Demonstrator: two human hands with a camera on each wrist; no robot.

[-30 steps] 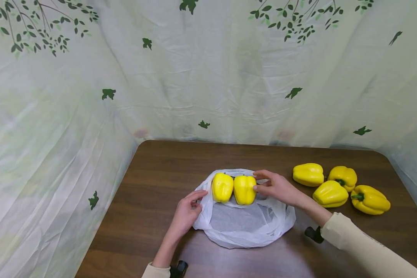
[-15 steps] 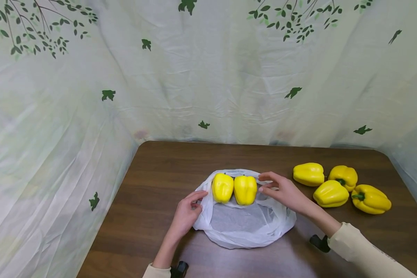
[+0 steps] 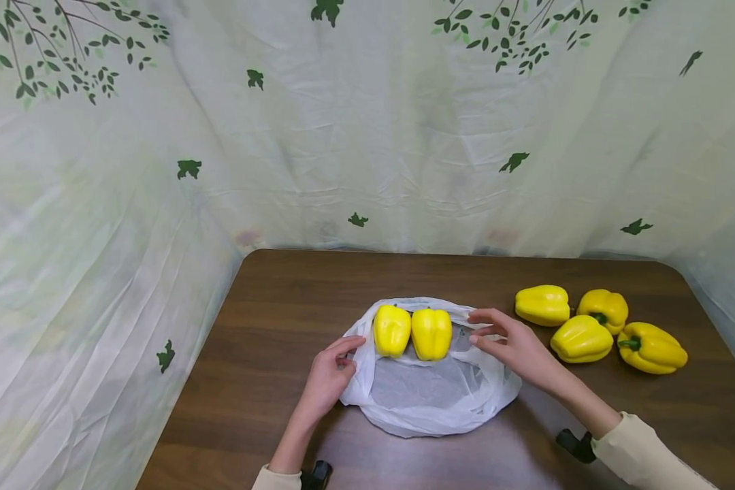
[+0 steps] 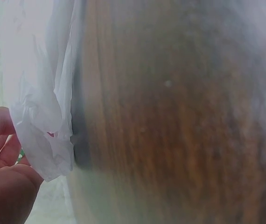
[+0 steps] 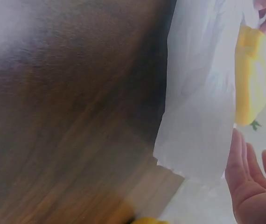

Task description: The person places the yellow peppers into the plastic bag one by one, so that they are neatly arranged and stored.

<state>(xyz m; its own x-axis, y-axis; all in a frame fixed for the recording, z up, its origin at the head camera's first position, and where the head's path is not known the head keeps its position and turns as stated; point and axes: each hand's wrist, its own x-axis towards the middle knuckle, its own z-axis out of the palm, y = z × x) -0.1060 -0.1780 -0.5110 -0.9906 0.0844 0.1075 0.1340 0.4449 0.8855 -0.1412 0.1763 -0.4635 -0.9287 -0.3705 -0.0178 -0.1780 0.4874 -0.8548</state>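
Note:
A white plastic bag [image 3: 429,415] lies with its mouth spread wide on the table. Two yellow bell peppers [image 3: 393,331] sit side by side at the far part of its mouth. My left hand [image 3: 329,376] holds the bag's left rim between thumb and fingers; in the left wrist view the thin plastic [image 4: 44,135] partly hides the fingertips. My right hand [image 3: 517,347] hovers over the bag's right rim with fingers loosely extended and nothing in them. It is apart from the nearer pepper [image 3: 431,334], also visible above the bag in the right wrist view.
To the right of the bag, several more yellow bell peppers [image 3: 582,339] lie grouped on the brown wooden table [image 3: 294,286]. A pale curtain with leaf prints [image 3: 392,136] hangs behind the table and along its left side.
My right hand has come away from the right-hand pepper in the bag and shifted to the right. The left hand, the bag and the peppers stay in place.

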